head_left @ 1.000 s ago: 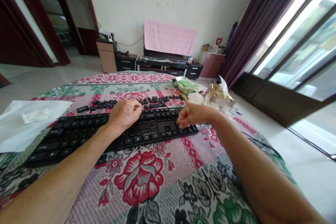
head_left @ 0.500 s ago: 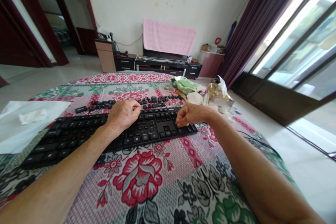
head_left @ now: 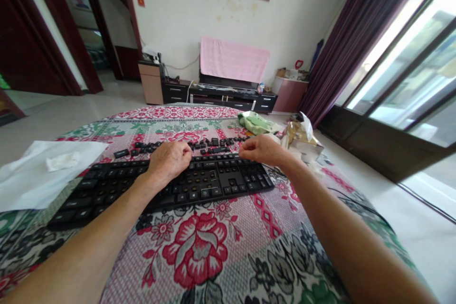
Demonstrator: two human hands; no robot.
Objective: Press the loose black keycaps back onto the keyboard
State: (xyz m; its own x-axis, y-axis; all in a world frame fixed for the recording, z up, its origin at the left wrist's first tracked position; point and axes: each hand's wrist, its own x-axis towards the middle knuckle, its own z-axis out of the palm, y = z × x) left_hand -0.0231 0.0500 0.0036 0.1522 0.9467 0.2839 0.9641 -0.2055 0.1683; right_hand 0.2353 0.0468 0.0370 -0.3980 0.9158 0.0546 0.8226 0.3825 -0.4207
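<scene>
A black keyboard [head_left: 228, 191] lies on the flowered tablecloth, with many of its keycaps off and bare sockets showing. Over its upper middle edge, my left hand [head_left: 170, 160] is closed with curled fingers; whatever they hold is hidden. My right hand [head_left: 263, 148] hovers at the keyboard's top right edge, thumb and fingers pinched together. Anything in that pinch is too small to make out. Loose black keycaps [head_left: 215, 142] lie in a row behind the keyboard, between and beyond both hands. A longer keycap [head_left: 121, 153] sits at the row's left end.
White paper [head_left: 26, 183] with a crumpled tissue [head_left: 63, 161] lies at the left. Behind my right hand are a green packet [head_left: 257, 123] and a gold tissue box [head_left: 301, 136]. A black cable [head_left: 359, 204] runs along the right side of the tablecloth [head_left: 228, 237].
My right hand has moved up from the number pad to the keyboard's far right edge, still pinched. My left hand stays about where it was. The camera view has shifted slightly.
</scene>
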